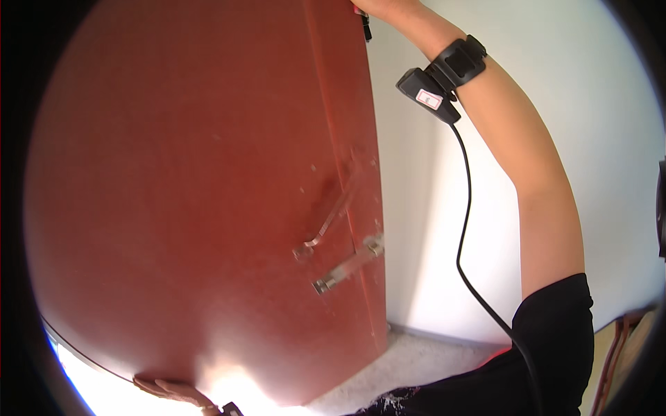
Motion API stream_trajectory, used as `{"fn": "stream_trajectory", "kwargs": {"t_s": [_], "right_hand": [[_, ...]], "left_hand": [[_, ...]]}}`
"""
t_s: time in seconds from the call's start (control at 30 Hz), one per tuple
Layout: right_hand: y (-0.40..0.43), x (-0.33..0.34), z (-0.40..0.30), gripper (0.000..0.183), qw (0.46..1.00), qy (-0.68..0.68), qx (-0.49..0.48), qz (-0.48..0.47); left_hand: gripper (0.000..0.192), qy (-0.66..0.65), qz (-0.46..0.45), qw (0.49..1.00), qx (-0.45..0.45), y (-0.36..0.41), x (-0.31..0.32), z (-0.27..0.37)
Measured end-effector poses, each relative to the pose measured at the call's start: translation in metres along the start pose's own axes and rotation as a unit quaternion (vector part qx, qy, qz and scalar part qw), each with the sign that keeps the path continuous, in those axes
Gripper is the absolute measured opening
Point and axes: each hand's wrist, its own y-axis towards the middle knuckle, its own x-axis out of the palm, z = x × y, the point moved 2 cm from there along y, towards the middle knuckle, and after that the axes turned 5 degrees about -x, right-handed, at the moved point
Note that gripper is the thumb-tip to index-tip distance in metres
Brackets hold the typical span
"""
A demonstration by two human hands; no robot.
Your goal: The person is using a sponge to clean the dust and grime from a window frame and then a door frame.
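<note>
A red-brown door panel takes up most of the view. My right arm reaches up along its right edge. My right hand is mostly cut off by the top of the picture, beside that edge. A small pink and black thing shows just under it; I cannot tell what it is or whether the hand grips it. At the lower left, my left hand lies against the door's edge, fingers pointing left. Bright glare hides part of it. Two metal fittings, a thin handle-like bar and a bolt-like latch, sit on the door, both blurred.
A black strap device with a small labelled box is on my right forearm. Its black cable hangs down to my sleeve. Behind the door's right edge stands a white wall, with grey floor below.
</note>
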Motion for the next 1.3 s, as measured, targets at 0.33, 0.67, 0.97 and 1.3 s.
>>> {"fn": "stream_trajectory", "kwargs": {"t_s": [0.33, 0.67, 0.97, 1.3], "right_hand": [[-0.197, 0.035, -0.115, 0.062, 0.983, 0.155, 0.077, -0.069], [-0.312, 0.079, -0.18, 0.058, 0.87, 0.286, 0.334, -0.225], [-0.384, 0.176, -0.242, 0.058, 0.888, 0.076, 0.439, 0.115], [-0.504, 0.177, -0.303, 0.057, 0.806, -0.046, 0.556, 0.199]], "left_hand": [[0.079, 0.073, -0.12, 0.99, -0.001, 0.012, -0.032, 0.041], [0.069, 0.157, -0.201, 0.967, 0.015, 0.03, -0.035, 0.0], [0.073, 0.152, -0.22, 0.961, 0.076, 0.025, 0.0, 0.017], [0.062, 0.158, -0.184, 0.938, 0.248, 0.002, -0.009, -0.051]]}}
